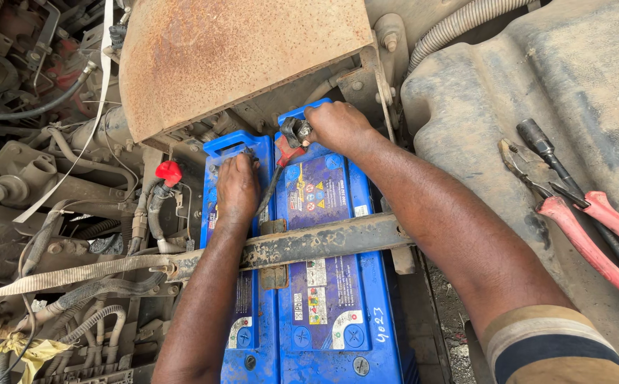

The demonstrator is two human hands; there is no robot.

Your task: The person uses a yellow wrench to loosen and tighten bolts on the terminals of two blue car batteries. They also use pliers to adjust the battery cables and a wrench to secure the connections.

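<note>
Two blue vehicle batteries lie side by side in a dusty engine bay, the left battery (242, 334) narrower in view than the right battery (334, 306). A rusty metal hold-down bar (324, 240) crosses both. My left hand (237, 186) rests palm down on the far end of the left battery, fingers at its terminal. My right hand (338, 126) grips a black cable clamp (295, 131) with a red cover (286, 151) at the far end of the right battery.
A rusty metal cover (238, 57) overhangs the batteries' far ends. Red-handled pliers (579, 220) and a black tool (544, 149) lie on the dusty panel at right. A red-capped cable (169, 172), hoses and a webbing strap (75, 274) crowd the left side.
</note>
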